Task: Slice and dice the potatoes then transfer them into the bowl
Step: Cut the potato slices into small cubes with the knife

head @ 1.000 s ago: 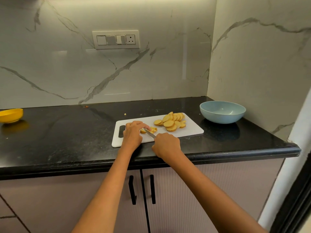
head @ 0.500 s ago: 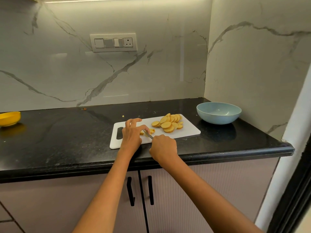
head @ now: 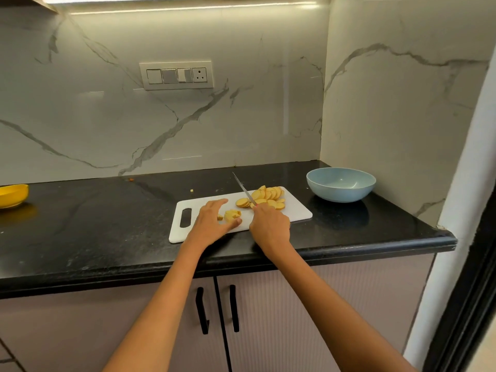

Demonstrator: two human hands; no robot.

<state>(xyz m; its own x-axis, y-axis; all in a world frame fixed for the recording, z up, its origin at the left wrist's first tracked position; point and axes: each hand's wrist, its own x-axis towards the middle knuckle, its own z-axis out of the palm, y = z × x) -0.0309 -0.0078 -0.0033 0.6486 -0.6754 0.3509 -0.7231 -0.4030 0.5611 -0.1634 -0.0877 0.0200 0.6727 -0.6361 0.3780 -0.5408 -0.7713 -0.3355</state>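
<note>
No legible text anywhere.

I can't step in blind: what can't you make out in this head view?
- Knife handle: hidden inside the right hand.
- Diced pieces: too small to count; the left hand covers their near edge.
- Slices: overlapping, no count.
- Yellow bowl: cut off by the left edge.
- Blue bowl: near inside hidden by its rim.

A home kitchen: black stone counter [head: 107,224], marble backsplash [head: 241,116], cabinet doors [head: 295,318], wall switch panel [head: 176,75]
</note>
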